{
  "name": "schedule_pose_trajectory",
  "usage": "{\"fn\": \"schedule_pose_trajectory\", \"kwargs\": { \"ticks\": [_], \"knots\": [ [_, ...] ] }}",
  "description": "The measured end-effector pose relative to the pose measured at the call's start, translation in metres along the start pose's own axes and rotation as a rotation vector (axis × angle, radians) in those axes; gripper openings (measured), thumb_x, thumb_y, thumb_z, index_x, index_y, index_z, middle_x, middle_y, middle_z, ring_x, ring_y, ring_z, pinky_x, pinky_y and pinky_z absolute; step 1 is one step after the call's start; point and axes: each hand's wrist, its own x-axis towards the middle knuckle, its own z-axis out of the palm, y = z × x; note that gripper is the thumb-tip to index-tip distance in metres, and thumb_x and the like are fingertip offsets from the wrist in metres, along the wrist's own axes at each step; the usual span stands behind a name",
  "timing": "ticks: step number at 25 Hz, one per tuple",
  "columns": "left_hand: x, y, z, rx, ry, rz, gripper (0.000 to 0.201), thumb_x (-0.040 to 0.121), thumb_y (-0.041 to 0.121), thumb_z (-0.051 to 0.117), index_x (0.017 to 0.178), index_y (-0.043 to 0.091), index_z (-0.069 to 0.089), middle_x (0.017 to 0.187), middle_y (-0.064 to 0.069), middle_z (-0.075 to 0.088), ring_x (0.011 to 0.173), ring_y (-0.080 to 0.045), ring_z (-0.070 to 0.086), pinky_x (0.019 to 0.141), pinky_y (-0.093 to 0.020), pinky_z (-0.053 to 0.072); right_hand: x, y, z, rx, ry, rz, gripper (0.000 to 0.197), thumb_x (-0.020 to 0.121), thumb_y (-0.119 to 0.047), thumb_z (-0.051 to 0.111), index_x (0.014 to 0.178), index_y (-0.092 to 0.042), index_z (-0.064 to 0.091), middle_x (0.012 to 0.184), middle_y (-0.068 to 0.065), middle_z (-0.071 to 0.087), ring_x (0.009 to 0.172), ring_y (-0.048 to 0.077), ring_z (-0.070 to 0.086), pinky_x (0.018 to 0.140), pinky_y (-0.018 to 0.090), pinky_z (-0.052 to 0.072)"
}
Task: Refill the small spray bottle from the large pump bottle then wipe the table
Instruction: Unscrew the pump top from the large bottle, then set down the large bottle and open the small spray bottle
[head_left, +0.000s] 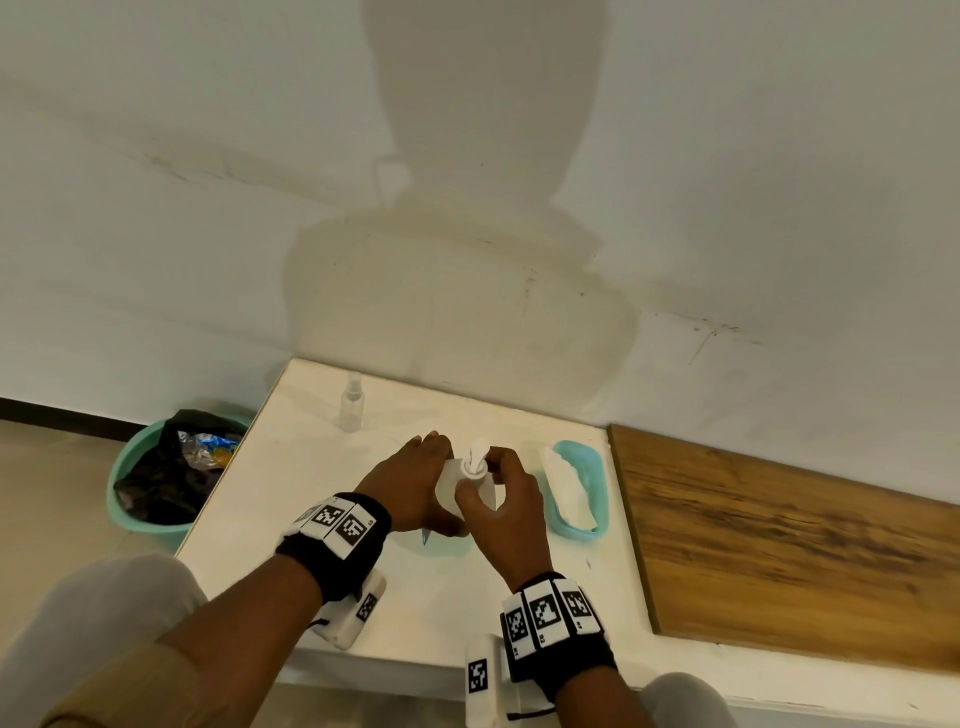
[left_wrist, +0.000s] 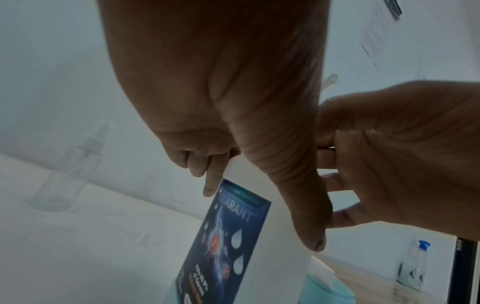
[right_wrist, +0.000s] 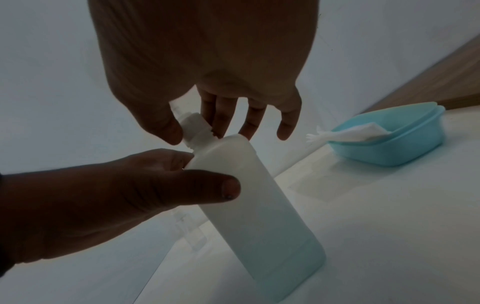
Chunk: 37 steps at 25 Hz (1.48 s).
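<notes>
Two hands work the pump bottle (head_left: 464, 486), upright mid-table (head_left: 322, 493): the left hand (head_left: 410, 486) wraps its body, the right hand (head_left: 506, 506) fingers (right_wrist: 218, 115) pinch the pump collar (right_wrist: 196, 127), apparently unscrewing it. Next: lift the pump out and fetch the spray bottle (head_left: 352, 402), standing capped beyond the pump bottle near the far edge. The blue tray (head_left: 589, 467) with a cloth (head_left: 566, 488) crowds its right; open room lies toward the person.
</notes>
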Motion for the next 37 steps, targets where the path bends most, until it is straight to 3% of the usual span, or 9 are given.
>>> {"fn": "schedule_pose_trajectory", "kwargs": {
  "ticks": [3, 7, 11, 16, 19, 24, 30, 33, 37],
  "knots": [
    [0.000, 0.001, -0.001, -0.005, -0.009, 0.002, 0.076, 0.059, 0.045, 0.087, 0.112, 0.014, 0.043, 0.097, 0.006, 0.043, 0.086, -0.014, 0.047, 0.078, -0.034, 0.052, 0.002, -0.002, -0.001, 0.008, -0.002, 0.002, 0.038, 0.069, -0.050, 0.071, 0.097, -0.049, 0.045, 0.100, -0.020, 0.061, 0.098, 0.006, 0.058, 0.090, 0.042, 0.051],
    [0.000, -0.002, 0.000, -0.014, -0.011, -0.014, 0.076, 0.056, 0.049, 0.087, 0.109, 0.019, 0.041, 0.097, 0.008, 0.045, 0.089, -0.014, 0.050, 0.077, -0.033, 0.053, 0.007, -0.007, -0.007, -0.011, -0.006, -0.006, 0.034, 0.076, -0.041, 0.077, 0.094, -0.043, 0.049, 0.096, -0.018, 0.063, 0.095, 0.005, 0.058, 0.089, 0.040, 0.051],
    [0.000, -0.002, 0.000, -0.016, -0.013, -0.027, 0.076, 0.056, 0.050, 0.086, 0.109, 0.020, 0.040, 0.096, 0.007, 0.045, 0.086, -0.015, 0.049, 0.076, -0.033, 0.050, 0.010, -0.016, -0.021, 0.043, 0.016, -0.062, 0.031, 0.079, -0.037, 0.078, 0.103, -0.034, 0.058, 0.099, -0.019, 0.064, 0.099, 0.002, 0.056, 0.088, 0.028, 0.046],
    [0.000, 0.000, 0.000, 0.021, 0.012, -0.052, 0.073, 0.057, 0.051, 0.085, 0.109, 0.019, 0.044, 0.079, 0.017, 0.037, 0.088, -0.017, 0.044, 0.074, -0.033, 0.045, 0.018, -0.045, -0.046, 0.121, 0.088, -0.111, 0.031, 0.080, -0.036, 0.076, 0.107, -0.033, 0.062, 0.096, -0.012, 0.068, 0.092, 0.007, 0.063, 0.086, 0.034, 0.054],
    [0.002, -0.003, 0.002, 0.018, 0.046, -0.052, 0.071, 0.057, 0.053, 0.084, 0.107, 0.020, 0.045, 0.082, 0.014, 0.045, 0.089, -0.019, 0.046, 0.071, -0.030, 0.037, 0.023, -0.063, -0.070, 0.168, 0.165, -0.175, 0.030, 0.082, -0.035, 0.076, 0.109, -0.028, 0.065, 0.092, -0.007, 0.070, 0.086, 0.011, 0.066, 0.080, 0.036, 0.058],
    [0.005, -0.006, 0.003, -0.004, 0.070, -0.035, 0.069, 0.057, 0.054, 0.084, 0.108, 0.023, 0.047, 0.094, 0.005, 0.059, 0.089, -0.021, 0.058, 0.072, -0.032, 0.047, 0.027, -0.081, -0.112, 0.267, 0.246, -0.223, 0.025, 0.086, -0.025, 0.073, 0.109, -0.020, 0.066, 0.095, -0.002, 0.071, 0.082, 0.014, 0.067, 0.071, 0.023, 0.056],
    [0.007, -0.009, 0.004, -0.170, 0.060, -0.040, 0.066, 0.059, 0.043, 0.088, 0.109, 0.024, 0.050, 0.099, 0.001, 0.063, 0.094, -0.021, 0.063, 0.075, -0.036, 0.054, 0.029, -0.047, -0.137, 0.164, 0.308, -0.252, 0.027, 0.083, -0.009, 0.073, 0.109, -0.012, 0.065, 0.098, 0.002, 0.069, 0.086, 0.011, 0.067, 0.074, 0.018, 0.055],
    [0.010, -0.009, 0.007, -0.227, 0.068, -0.027, 0.066, 0.059, 0.039, 0.089, 0.111, 0.023, 0.051, 0.100, 0.000, 0.064, 0.091, -0.021, 0.064, 0.074, -0.037, 0.056, 0.029, -0.013, -0.141, 0.055, 0.368, -0.182, 0.030, 0.078, -0.007, 0.078, 0.105, -0.010, 0.065, 0.094, 0.000, 0.069, 0.080, -0.001, 0.062, 0.069, 0.007, 0.049],
    [0.017, -0.006, 0.012, -0.296, 0.082, 0.007, 0.067, 0.060, 0.033, 0.090, 0.115, 0.021, 0.052, 0.106, 0.000, 0.063, 0.094, -0.021, 0.064, 0.079, -0.037, 0.058, 0.022, 0.038, -0.144, -0.007, 0.468, -0.062, 0.026, 0.075, -0.006, 0.079, 0.098, -0.011, 0.066, 0.083, 0.001, 0.068, 0.067, 0.002, 0.059, 0.058, 0.005, 0.044]
  ]
}}
